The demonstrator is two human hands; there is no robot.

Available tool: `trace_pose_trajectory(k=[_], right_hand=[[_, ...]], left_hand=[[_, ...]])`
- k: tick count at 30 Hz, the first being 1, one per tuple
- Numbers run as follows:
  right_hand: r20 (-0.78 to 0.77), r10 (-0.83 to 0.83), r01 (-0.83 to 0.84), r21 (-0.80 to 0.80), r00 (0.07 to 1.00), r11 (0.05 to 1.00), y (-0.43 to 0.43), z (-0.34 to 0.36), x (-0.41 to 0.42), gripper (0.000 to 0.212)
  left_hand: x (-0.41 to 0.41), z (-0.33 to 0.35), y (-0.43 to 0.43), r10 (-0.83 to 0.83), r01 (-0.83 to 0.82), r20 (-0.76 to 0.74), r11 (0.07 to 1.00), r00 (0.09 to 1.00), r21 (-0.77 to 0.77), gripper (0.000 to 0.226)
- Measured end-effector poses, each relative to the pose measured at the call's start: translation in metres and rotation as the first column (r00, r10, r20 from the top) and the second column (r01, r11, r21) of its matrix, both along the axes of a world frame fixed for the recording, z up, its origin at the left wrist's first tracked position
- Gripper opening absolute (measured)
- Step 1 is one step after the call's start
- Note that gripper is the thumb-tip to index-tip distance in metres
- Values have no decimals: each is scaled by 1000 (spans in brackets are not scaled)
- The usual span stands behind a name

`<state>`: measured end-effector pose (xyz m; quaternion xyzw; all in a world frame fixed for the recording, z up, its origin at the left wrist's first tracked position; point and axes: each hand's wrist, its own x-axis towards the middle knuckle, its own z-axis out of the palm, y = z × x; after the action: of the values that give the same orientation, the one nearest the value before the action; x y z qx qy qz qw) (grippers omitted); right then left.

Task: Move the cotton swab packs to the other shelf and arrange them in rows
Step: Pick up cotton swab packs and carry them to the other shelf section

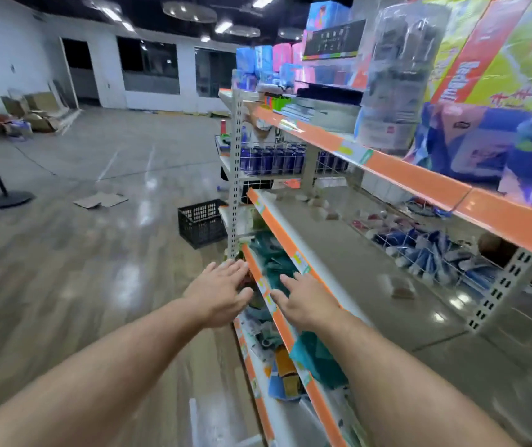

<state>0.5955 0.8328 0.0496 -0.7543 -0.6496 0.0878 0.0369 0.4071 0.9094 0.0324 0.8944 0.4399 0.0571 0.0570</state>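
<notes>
Both my arms reach forward toward a shelving unit with orange-edged shelves. My left hand hovers with straight fingers just left of the lower shelf's orange edge, holding nothing. My right hand stretches over that edge with fingers extended, also empty. Under my hands lie teal and green packs on the lower shelf; the image is too blurred to tell whether these are the cotton swab packs. The wide shelf above is mostly bare, with a few small items near its far end and one small pack.
A wire divider holds blue and white packets at the back of the wide shelf. Large colourful packages fill the top shelf. A black plastic crate stands on the floor by the shelf end. A stand's base sits at left.
</notes>
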Motion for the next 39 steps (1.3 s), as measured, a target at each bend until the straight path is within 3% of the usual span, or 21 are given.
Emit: trace_pose_trajectory(k=[5, 11, 18, 28, 33, 37, 39], right_hand=[[52, 59, -60, 13, 997, 998, 77, 12, 11, 55], [43, 4, -6, 39, 999, 999, 177, -3, 30, 56], [23, -176, 174, 58, 984, 983, 293, -12, 54, 47], [25, -332, 332, 7, 943, 943, 416, -13, 103, 51], [-59, -377, 379, 25, 924, 925, 484, -43, 157, 79], [65, -346, 347, -11, 936, 938, 521, -31, 184, 48], [174, -364, 358, 65, 915, 931, 538, -28, 199, 56]], left_hand=[[11, 6, 78, 34, -33, 24, 999, 999, -7, 67], [32, -1, 177, -30, 30, 29, 1000, 999, 1, 66], [57, 4, 312, -181, 181, 7, 983, 984, 15, 68], [114, 4, 456, -306, 307, 49, 952, 951, -20, 66], [153, 2, 514, -330, 330, 27, 944, 944, -26, 65], [182, 2, 559, -340, 339, -4, 939, 940, -61, 66], [197, 2, 576, -348, 347, -13, 935, 937, -72, 66]])
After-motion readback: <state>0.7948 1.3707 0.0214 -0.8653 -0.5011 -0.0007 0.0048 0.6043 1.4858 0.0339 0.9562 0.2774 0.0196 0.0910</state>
